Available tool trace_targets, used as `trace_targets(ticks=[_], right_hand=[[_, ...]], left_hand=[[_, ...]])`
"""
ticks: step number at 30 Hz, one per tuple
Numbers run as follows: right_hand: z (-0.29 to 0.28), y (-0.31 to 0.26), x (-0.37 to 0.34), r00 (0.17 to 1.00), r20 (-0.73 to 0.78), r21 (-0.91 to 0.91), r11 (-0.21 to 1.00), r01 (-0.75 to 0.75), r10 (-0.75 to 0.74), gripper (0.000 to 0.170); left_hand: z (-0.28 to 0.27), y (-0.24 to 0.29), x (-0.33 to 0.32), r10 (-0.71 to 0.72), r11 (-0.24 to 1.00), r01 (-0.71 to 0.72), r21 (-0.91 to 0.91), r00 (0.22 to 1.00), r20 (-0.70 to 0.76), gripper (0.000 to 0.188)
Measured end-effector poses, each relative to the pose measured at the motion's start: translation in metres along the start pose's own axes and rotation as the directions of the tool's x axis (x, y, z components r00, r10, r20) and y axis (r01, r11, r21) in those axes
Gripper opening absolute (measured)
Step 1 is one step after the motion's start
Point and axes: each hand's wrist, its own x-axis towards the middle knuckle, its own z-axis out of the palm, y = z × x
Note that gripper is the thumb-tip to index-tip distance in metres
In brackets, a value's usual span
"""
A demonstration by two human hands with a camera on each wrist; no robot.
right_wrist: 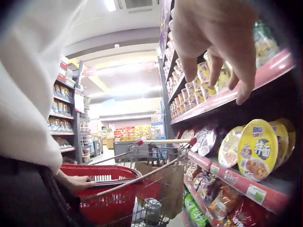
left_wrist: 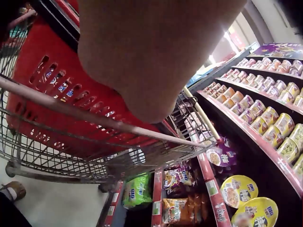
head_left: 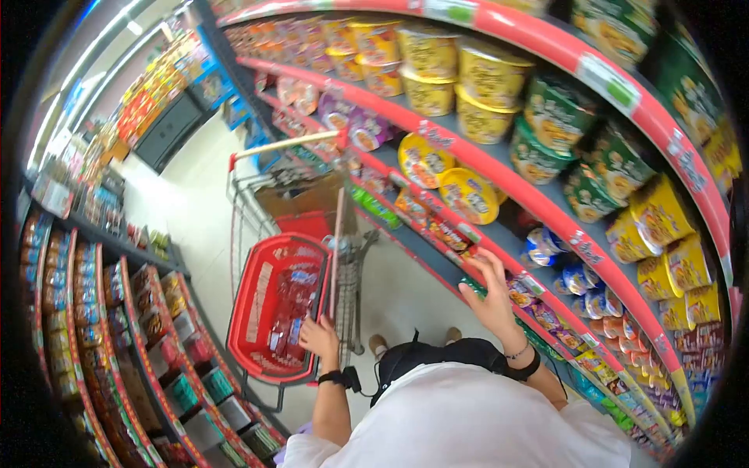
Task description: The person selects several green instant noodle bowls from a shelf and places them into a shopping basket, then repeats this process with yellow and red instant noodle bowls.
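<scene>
My left hand [head_left: 318, 339] rests over the near rim of a red shopping basket [head_left: 240, 331], fingers reaching inward. Clear plastic-wrapped packs [head_left: 292, 312] lie inside this basket, which sits on a metal shopping cart [head_left: 347, 265]. In the left wrist view, the hand's underside hides part of the basket. My right hand [head_left: 493, 296] is raised beside the noodle shelves, fingers spread and loosely bent, holding nothing. Nearest it are bagged noodles [head_left: 449, 234] on a lower shelf and yellow lidded noodle bowls [right_wrist: 258, 151], which stand tilted below the hand in the right wrist view.
Stacked yellow noodle tubs [head_left: 488, 86] and green tubs [head_left: 554, 125] fill the upper shelves at the right. A cardboard box [head_left: 292, 199] sits in the cart's far part. Packed snack shelves [head_left: 101, 335] line the left side. Pale floor [head_left: 199, 183] runs along the aisle ahead.
</scene>
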Motion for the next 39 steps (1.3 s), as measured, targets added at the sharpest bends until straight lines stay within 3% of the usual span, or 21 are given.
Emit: trace_targets(ticks=[4, 5, 9, 10, 12, 13, 16, 18, 20, 22, 24, 26, 28, 29, 30, 34, 35, 36, 37, 39], right_hand=[[-0.053, 0.014, 0.01, 0.989, -0.144, 0.033, 0.999, 0.025, -0.02, 0.04], [-0.067, 0.017, 0.015, 0.976, -0.206, -0.055, 0.996, 0.064, -0.075, 0.037], [-0.113, 0.009, 0.037, 0.822, -0.528, -0.181, 0.974, 0.135, -0.212, 0.032], [-0.123, 0.005, 0.042, 0.818, -0.534, -0.186, 0.973, 0.135, -0.215, 0.032], [-0.138, -0.001, 0.053, 0.687, -0.685, -0.178, 0.97, 0.165, -0.243, 0.032], [-0.139, 0.0, 0.06, 0.657, -0.725, -0.055, 0.968, 0.245, -0.208, 0.033], [-0.145, -0.014, 0.081, 0.687, -0.676, -0.048, 0.946, 0.32, -0.266, 0.034], [-0.144, -0.02, 0.098, 0.725, -0.624, -0.084, 0.947, 0.31, -0.292, 0.042], [-0.141, -0.03, 0.117, 0.727, -0.607, -0.124, 0.942, 0.311, -0.32, 0.052], [-0.143, -0.031, 0.135, 0.72, -0.605, -0.189, 0.94, 0.285, -0.34, 0.062], [-0.14, -0.035, 0.149, 0.691, -0.627, -0.25, 0.933, 0.259, -0.359, 0.066], [-0.134, -0.032, 0.162, 0.689, -0.626, -0.265, 0.93, 0.254, -0.367, 0.07], [-0.129, -0.03, 0.174, 0.666, -0.672, -0.275, 0.945, 0.179, -0.322, 0.073], [-0.127, -0.029, 0.181, 0.615, -0.71, -0.294, 0.938, 0.183, -0.343, 0.071], [-0.127, -0.027, 0.184, 0.613, -0.709, -0.299, 0.936, 0.185, -0.348, 0.071], [-0.125, -0.032, 0.185, 0.571, -0.764, -0.235, 0.954, 0.187, -0.301, 0.056], [-0.123, -0.033, 0.181, 0.596, -0.767, -0.167, 0.97, 0.175, -0.24, 0.054], [-0.122, -0.035, 0.177, 0.62, -0.764, -0.099, 0.982, 0.161, -0.178, 0.052], [-0.12, -0.037, 0.174, 0.582, -0.769, -0.187, 0.964, 0.191, -0.265, 0.05], [-0.116, -0.041, 0.168, 0.567, -0.775, -0.173, 0.956, 0.235, -0.279, 0.051]], left_hand=[[-0.023, 0.032, -0.022, -0.084, 0.996, 0.085, 0.005, 0.981, 0.174, 0.072], [-0.02, 0.036, -0.028, -0.066, 0.998, 0.067, 0.005, 0.983, 0.17, 0.076], [-0.021, 0.048, -0.04, -0.056, 0.997, 0.064, -0.029, 0.97, 0.237, 0.089], [-0.025, 0.053, -0.043, -0.049, 0.998, 0.059, -0.036, 0.971, 0.235, 0.089], [-0.032, 0.06, -0.044, -0.079, 0.993, 0.101, -0.052, 0.94, 0.332, 0.096], [-0.029, 0.059, -0.043, -0.096, 0.992, 0.118, -0.036, 0.92, 0.381, 0.102], [-0.031, 0.064, -0.041, -0.128, 0.989, 0.151, -0.01, 0.869, 0.478, 0.104], [-0.033, 0.064, -0.036, -0.132, 0.985, 0.17, -0.025, 0.841, 0.525, 0.108], [-0.03, 0.064, -0.028, -0.181, 0.97, 0.242, -0.009, 0.748, 0.639, 0.11], [-0.042, 0.08, -0.01, -0.208, 0.967, 0.254, 0.018, 0.746, 0.632, 0.108], [-0.054, 0.1, 0.012, 0.188, 0.922, 0.011, -0.387, 0.862, 0.471, 0.1], [-0.067, 0.141, 0.033, 0.497, 0.692, -0.267, -0.671, 0.85, 0.174, 0.09], [-0.106, 0.195, 0.044, 0.593, 0.58, -0.487, -0.654, 0.802, -0.072, 0.081], [-0.135, 0.223, 0.049, 0.627, 0.506, -0.531, -0.68, 0.767, -0.133, 0.077], [-0.165, 0.247, 0.052, 0.655, 0.428, -0.571, -0.7, 0.73, -0.195, 0.074], [-0.25, 0.309, 0.049, 0.717, 0.137, -0.545, -0.827, 0.631, -0.297, 0.065], [-0.267, 0.318, 0.047, 0.728, 0.028, -0.53, -0.848, 0.592, -0.346, 0.064], [-0.281, 0.325, 0.047, 0.727, 0.021, -0.527, -0.849, 0.591, -0.349, 0.064], [-0.292, 0.331, 0.047, 0.735, -0.044, -0.502, -0.864, 0.569, -0.368, 0.064], [-0.306, 0.341, 0.049, 0.748, -0.161, -0.408, -0.899, 0.544, -0.381, 0.063]])
